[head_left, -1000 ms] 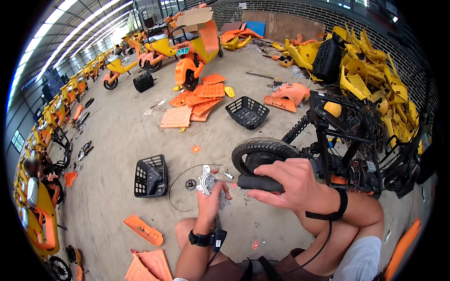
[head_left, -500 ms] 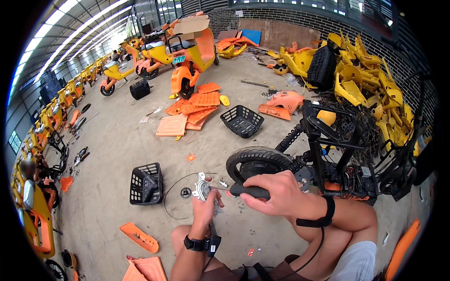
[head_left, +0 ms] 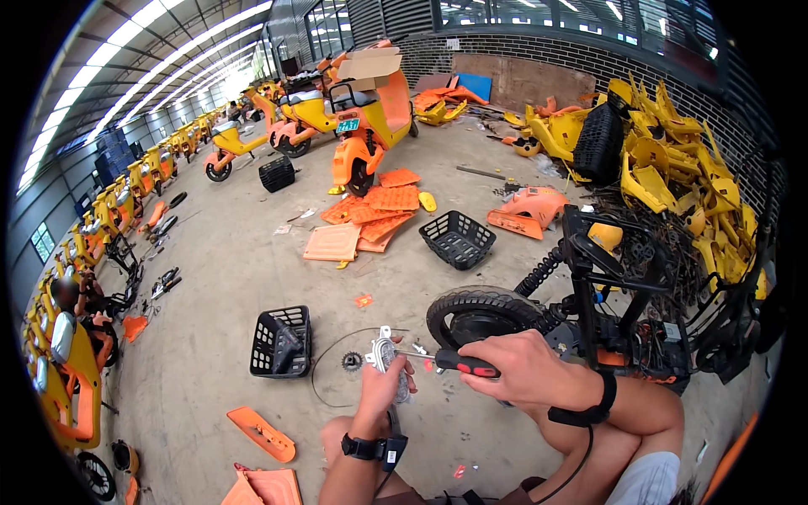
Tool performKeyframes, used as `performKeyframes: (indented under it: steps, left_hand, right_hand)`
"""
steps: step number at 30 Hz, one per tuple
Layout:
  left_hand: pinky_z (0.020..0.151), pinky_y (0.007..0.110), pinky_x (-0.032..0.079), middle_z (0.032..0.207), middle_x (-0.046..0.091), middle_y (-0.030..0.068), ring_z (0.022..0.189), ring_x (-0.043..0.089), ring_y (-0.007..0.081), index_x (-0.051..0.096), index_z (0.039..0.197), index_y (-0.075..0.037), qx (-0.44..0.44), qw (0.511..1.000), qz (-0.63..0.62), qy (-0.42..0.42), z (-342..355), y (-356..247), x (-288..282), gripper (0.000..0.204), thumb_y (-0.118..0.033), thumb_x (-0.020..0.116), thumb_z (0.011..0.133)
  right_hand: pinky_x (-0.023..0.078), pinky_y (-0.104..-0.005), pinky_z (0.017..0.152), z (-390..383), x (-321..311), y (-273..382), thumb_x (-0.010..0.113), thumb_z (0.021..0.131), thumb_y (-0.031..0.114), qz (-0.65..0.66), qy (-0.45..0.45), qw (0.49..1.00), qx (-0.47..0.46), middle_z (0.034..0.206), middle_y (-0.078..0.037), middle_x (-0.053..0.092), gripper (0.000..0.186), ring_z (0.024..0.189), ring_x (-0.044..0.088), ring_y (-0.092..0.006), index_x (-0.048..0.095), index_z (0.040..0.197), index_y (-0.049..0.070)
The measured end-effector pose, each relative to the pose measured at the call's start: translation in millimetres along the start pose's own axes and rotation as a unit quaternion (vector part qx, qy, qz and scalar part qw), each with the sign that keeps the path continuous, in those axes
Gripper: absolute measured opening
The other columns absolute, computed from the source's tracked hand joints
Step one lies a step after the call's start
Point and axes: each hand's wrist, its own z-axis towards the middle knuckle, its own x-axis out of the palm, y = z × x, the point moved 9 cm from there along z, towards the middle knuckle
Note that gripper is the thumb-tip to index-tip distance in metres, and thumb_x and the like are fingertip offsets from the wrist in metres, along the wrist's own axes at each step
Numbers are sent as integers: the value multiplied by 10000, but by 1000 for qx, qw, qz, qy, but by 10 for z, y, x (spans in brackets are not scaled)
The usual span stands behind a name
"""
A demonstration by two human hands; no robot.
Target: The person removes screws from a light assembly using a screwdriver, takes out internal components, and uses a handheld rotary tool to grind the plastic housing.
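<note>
My left hand is closed around a small silver part with a pale, ribbed, clear-looking face and mounting tabs. I cannot tell exactly what kind of part it is. In my right hand is a screwdriver with a black and red handle. Its shaft points left, and the tip reaches the silver part beside my left fingers, where the exact contact is hidden. Just left of the part, a small dark toothed gear lies on the floor, beside a thin curved cable.
A stripped scooter frame with its wheel stands close on the right. Black baskets and orange panels lie around me. Yellow body parts are heaped at the far right. Scooters stand farther back; a person is at the left.
The whole view has shifted, so the scene sits lower and further right. The screwdriver handle now shows its red side, and my right fingers grip it further back. Both holds continue.
</note>
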Motion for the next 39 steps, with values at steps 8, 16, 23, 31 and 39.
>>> performKeyframes:
  steps: [8, 16, 23, 31, 39]
  left_hand:
    - [483, 307, 516, 752, 619, 71, 519, 605, 151, 463, 1386, -32, 47, 993, 98, -40, 8, -48, -60, 432, -53, 531, 960]
    - [465, 304, 505, 738, 618, 64, 508, 605, 145, 487, 1367, -49, 71, 986, 139, -65, 4, 38, -87, 419, -58, 545, 952]
    - [445, 309, 465, 735, 629, 59, 501, 610, 147, 514, 1345, -69, 2, 994, 106, -12, 20, 44, 14, 404, -81, 560, 944]
    - [473, 281, 455, 741, 635, 43, 509, 598, 118, 542, 1350, -68, 29, 990, 137, -19, -16, -26, -15, 426, -69, 567, 924]
    - [520, 270, 479, 757, 622, 33, 561, 603, 115, 520, 1354, -57, 74, 987, 138, -47, -12, -65, -156, 442, -62, 576, 916]
  right_hand:
    - [561, -295, 635, -30, 125, -291, 772, 796, 249, 113, 5, 978, 173, 816, -126, 735, 303, 686, 723, -241, 747, 1016, 42]
    - [551, -316, 734, -104, 206, -453, 756, 794, 305, 230, 42, 924, 302, 842, -118, 738, 360, 765, 709, -251, 747, 1053, 55]
    - [549, -371, 619, -37, 113, -84, 766, 809, 230, -12, 2, 1000, 19, 953, -56, 650, 261, 727, 676, -258, 732, 1025, 86]
    - [559, -355, 599, -37, 125, -116, 770, 786, 212, 22, -48, 998, 30, 825, -68, 696, 223, 685, 687, -267, 761, 965, 80]
    - [548, -286, 606, -7, 374, -438, 742, 838, 195, 192, 51, 937, 288, 804, -117, 742, 244, 628, 701, -166, 759, 1010, 23]
